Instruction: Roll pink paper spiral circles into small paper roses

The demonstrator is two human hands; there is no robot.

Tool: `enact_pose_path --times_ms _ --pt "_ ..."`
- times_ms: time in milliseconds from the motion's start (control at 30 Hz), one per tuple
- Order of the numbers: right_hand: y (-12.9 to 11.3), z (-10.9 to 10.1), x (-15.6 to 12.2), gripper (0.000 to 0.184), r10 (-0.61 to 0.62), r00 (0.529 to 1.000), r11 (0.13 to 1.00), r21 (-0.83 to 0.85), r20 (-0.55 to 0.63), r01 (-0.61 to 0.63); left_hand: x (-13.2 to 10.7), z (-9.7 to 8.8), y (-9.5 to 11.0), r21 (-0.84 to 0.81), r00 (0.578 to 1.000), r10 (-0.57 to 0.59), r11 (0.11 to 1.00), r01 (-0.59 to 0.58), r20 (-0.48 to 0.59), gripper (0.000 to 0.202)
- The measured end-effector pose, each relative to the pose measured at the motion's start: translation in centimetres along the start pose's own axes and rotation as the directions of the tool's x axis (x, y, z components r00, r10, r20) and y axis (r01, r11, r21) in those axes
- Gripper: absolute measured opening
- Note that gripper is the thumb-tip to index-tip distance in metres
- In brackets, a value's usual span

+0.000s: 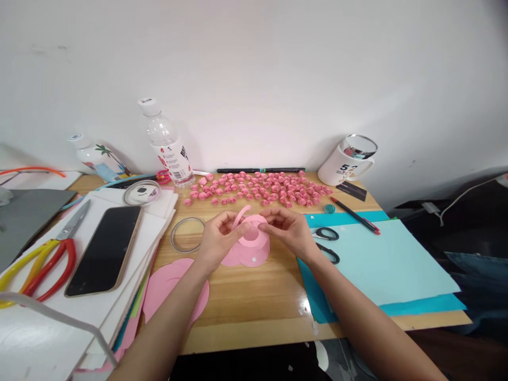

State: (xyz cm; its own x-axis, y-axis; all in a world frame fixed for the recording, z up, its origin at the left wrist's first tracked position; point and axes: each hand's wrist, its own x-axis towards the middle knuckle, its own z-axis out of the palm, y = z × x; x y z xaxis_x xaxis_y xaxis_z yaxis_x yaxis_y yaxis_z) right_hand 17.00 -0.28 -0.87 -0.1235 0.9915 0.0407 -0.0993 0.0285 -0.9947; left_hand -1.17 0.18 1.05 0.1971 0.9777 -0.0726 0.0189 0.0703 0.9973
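Note:
Between my hands is a pink paper spiral point(254, 254), a coiled strip with a round opening near its top. My left hand point(222, 233) pinches the strip's left side, where a narrow end curls upward above the fingers. My right hand point(288, 230) pinches the upper right edge of the same spiral. The lower loops hang down over the wooden table, close to its surface. Beyond my fingertips lie many small rolled pink paper roses point(257, 188). Left of my left wrist are a roll of tape point(186, 235) and pink paper rounds point(170, 286), partly covered by my forearm.
On the left, a phone point(105, 251) and red-yellow scissors point(51, 254) lie on white paper. Bottles point(169, 143) stand by the wall, a mug point(345, 161) at right. Black-handled scissors point(328, 234) and a pen point(355, 214) lie around light blue paper point(389, 264).

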Motion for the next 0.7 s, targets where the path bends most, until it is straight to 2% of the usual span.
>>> enact_pose_path --times_ms 200,233,300,367,400,467,567,633,700 --pt "0.03 -0.15 0.02 0.02 -0.177 0.982 0.973 -0.163 -0.07 0.164 0.11 0.17 -0.41 -0.095 0.997 -0.059 0.993 0.063 0.039 0.025" --pt "-0.07 -0.15 0.03 0.026 -0.2 0.978 0.966 -0.178 -0.065 0.185 0.12 0.2 -0.49 -0.123 0.997 -0.06 0.99 0.064 0.04 0.024" --pt "-0.28 -0.11 0.05 0.049 -0.189 0.981 0.968 -0.175 -0.045 0.179 0.15 0.26 -0.64 -0.17 0.998 -0.055 0.984 0.062 0.042 0.024" --pt "-0.44 -0.03 0.06 0.072 -0.105 0.994 0.989 -0.106 -0.004 0.104 0.18 0.29 -0.72 -0.196 0.998 -0.055 0.979 0.061 0.036 0.024" --pt "-0.47 0.01 0.07 0.075 -0.054 0.998 0.997 -0.059 0.021 0.055 0.19 0.3 -0.73 -0.206 0.998 -0.06 0.976 0.063 0.024 0.024" --pt "-0.46 0.07 0.11 0.062 0.038 0.998 0.999 0.018 0.042 -0.039 0.23 0.3 -0.7 -0.231 0.998 -0.07 0.97 0.069 0.002 0.026" --pt "-0.37 0.02 0.19 0.035 0.076 0.996 0.996 0.05 -0.046 -0.074 0.25 0.24 -0.59 -0.247 0.998 -0.055 0.967 0.059 0.024 0.031" --pt "-0.36 -0.1 0.22 0.029 0.053 0.995 0.998 0.038 -0.088 -0.05 0.23 0.17 -0.54 -0.215 0.997 -0.042 0.975 0.055 0.064 0.033" --pt "-0.34 -0.21 0.18 0.027 0.043 0.997 0.999 0.02 -0.058 -0.041 0.2 0.08 -0.52 -0.169 0.994 -0.043 0.984 0.059 0.099 0.033"
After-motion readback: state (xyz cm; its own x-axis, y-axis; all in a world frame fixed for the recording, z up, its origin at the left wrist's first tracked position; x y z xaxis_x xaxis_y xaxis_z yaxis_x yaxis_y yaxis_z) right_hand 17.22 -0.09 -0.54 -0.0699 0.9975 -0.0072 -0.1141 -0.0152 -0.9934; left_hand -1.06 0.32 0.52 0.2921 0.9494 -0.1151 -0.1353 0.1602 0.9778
